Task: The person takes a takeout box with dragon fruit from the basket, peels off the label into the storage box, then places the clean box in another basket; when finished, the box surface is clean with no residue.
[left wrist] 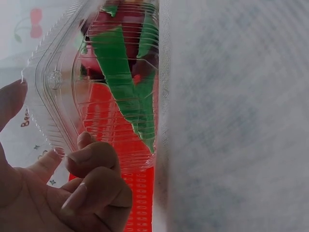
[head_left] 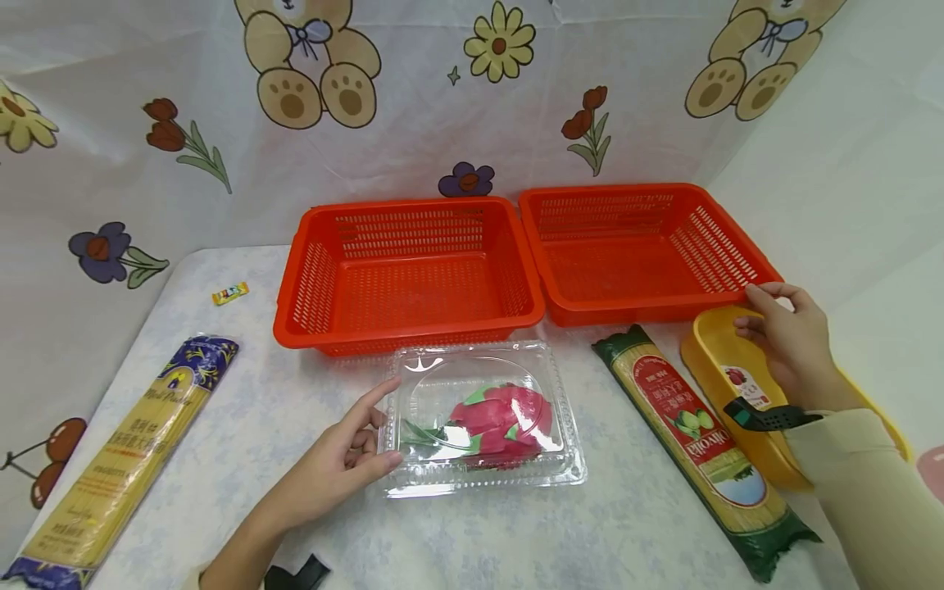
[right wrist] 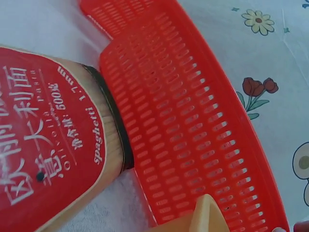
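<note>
My left hand (head_left: 342, 455) is at the left edge of a clear plastic clamshell box (head_left: 435, 369), thumb and index finger on its rim and other fingers curled. Inside the box lies a pink dragon fruit (head_left: 509, 418) with green leaf tips; the left wrist view shows the green leaves (left wrist: 116, 63) through the plastic. My right hand (head_left: 792, 348) pinches the front right corner of the right red basket (head_left: 627, 315), above a yellow tray (head_left: 708, 348). Fingertips (right wrist: 301, 226) barely show at the corner of the right wrist view.
Another red basket (head_left: 406, 338) stands left of the first. A green-ended spaghetti pack (head_left: 693, 442) lies beside the yellow tray. At the far left lie a blue-ended pasta pack (head_left: 125, 459) and a small yellow wrapped candy (head_left: 230, 293). A patterned cloth (head_left: 413, 98) hangs behind.
</note>
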{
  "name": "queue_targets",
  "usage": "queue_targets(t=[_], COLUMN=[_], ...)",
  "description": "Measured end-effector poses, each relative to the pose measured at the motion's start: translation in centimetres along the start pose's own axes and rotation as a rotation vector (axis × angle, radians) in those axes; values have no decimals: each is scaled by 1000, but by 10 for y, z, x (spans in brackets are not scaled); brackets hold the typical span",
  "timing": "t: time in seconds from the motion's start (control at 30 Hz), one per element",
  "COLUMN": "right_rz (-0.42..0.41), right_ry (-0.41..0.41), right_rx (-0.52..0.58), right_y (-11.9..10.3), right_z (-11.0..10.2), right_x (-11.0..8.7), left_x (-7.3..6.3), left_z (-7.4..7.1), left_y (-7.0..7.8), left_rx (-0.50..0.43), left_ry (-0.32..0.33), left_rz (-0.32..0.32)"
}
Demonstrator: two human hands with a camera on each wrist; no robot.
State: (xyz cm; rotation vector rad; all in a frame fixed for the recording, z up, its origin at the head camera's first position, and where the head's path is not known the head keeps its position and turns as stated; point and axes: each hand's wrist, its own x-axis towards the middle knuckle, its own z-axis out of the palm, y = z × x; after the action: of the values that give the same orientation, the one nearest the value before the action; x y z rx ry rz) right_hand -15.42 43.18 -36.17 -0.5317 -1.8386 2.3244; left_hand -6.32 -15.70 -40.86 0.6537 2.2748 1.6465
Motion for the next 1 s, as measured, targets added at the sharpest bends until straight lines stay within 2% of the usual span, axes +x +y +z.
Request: queue_targets(t=[0.13, 0.47, 0.8, 1.0], right_rz=[-5, -11, 17, 24], right_ry=[-5, 15, 26, 32], right_rx=[55, 38, 22, 10], right_y=[0, 2, 3, 3], right_z=[1, 3, 2, 0], right_x=[2, 6, 5, 5], left_x=[0, 0, 1, -1], left_z=[3, 13, 23, 28], left_y=[0, 5, 11, 29], left_rx=[-12, -33, -121, -85], left_ry=[14, 124, 203, 284], left_rz=[12, -29, 62, 95])
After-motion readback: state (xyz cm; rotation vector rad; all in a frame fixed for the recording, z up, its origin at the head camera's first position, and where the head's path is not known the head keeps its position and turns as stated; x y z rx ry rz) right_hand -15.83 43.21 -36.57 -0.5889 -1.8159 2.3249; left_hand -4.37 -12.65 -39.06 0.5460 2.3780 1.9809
